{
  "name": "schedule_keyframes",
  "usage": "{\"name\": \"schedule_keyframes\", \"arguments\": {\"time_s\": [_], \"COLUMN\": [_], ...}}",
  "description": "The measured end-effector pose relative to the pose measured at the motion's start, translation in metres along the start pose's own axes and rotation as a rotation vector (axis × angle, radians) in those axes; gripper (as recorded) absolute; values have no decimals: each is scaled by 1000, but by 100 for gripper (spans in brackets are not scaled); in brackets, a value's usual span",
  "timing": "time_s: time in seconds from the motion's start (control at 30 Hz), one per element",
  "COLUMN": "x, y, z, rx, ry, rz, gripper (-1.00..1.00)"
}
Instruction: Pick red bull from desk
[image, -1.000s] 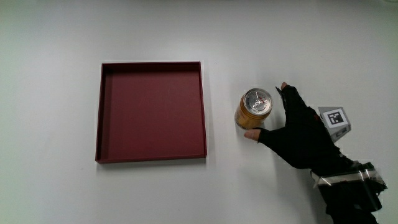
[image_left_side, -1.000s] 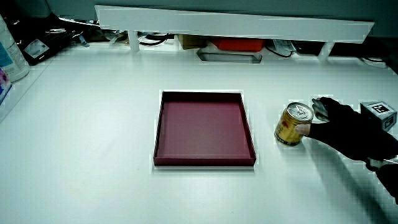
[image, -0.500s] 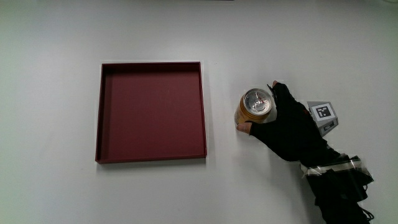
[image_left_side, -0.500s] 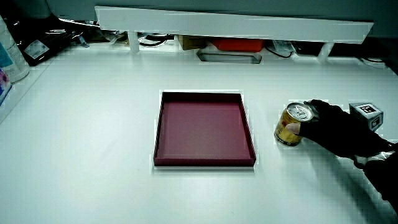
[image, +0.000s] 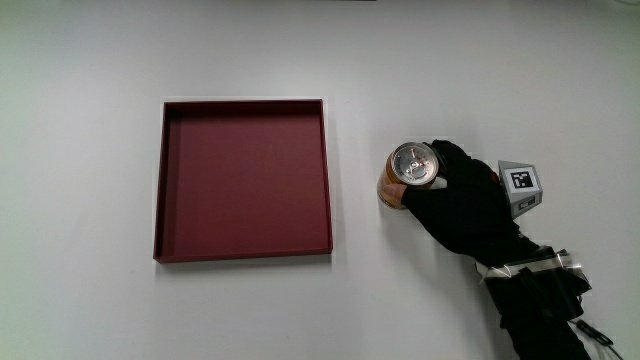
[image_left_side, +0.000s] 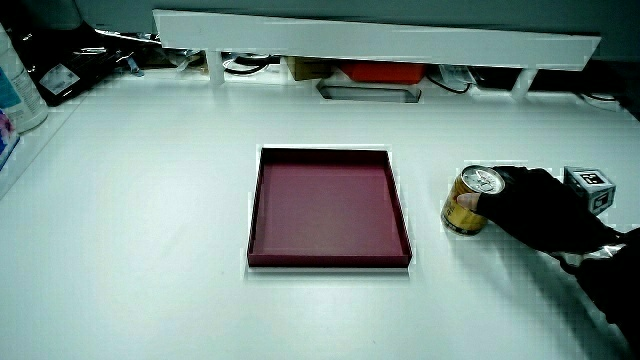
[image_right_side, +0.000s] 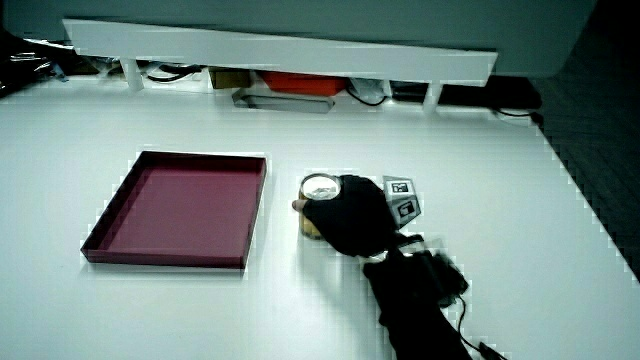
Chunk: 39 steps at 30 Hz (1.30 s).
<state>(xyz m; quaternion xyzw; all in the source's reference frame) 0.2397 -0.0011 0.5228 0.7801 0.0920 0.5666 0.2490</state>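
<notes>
Fingers (image: 447, 160) wrapped around gold can (image: 408, 172), upright on white table (image: 90, 300), beside red tray (image: 245, 178)

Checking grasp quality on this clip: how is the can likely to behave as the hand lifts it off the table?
The can is upright, its top seemingly unopened, so it is probably rigid and fairly heavy for its size. Its smooth metal wall may slip, though the hand wraps it from the side. Tall and narrow, it could tip if nudged, then roll.
</notes>
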Motion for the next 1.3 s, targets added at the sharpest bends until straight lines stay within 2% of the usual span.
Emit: {"name": "schedule_keyframes", "arguments": {"time_s": [0.27, 0.37, 0.43, 0.5, 0.63, 0.67, 0.7, 0.73, 0.83, 0.93, 0.97, 1.03, 1.1, 1.23, 1.27, 1.3], "x": [1, 3, 0, -3, -16, -20, -27, -31, -44, -58, -63, -74, -83, -100, -104, -109], "y": [-3, -3, -4, -4, -4, -4, -6, -6, -6, -6, -6, -6, -6, -5, -4, -4], "z": [-1, -1, -1, 0, -1, -2, -3, -4, -6, -11, -14, -19, -26, -41, -46, -50], "rx": [43, 57, 67, 51, 34, 27, 23, 18, 9, 0, -9, -20, -43, -74, -97, -106], "ry": [9, 6, -20, -7, -31, -17, -27, -23, -37, -47, -31, -39, -26, -28, -9, -13], "rz": [28, 42, 51, 62, 91, 102, 96, 122, 127, 162, 173, 180, 221, 229, 250, 238], "gripper": [100, 100, 100, 100, 100, 100, 100, 100, 100, 100, 100, 100, 100, 100, 100, 100]}}
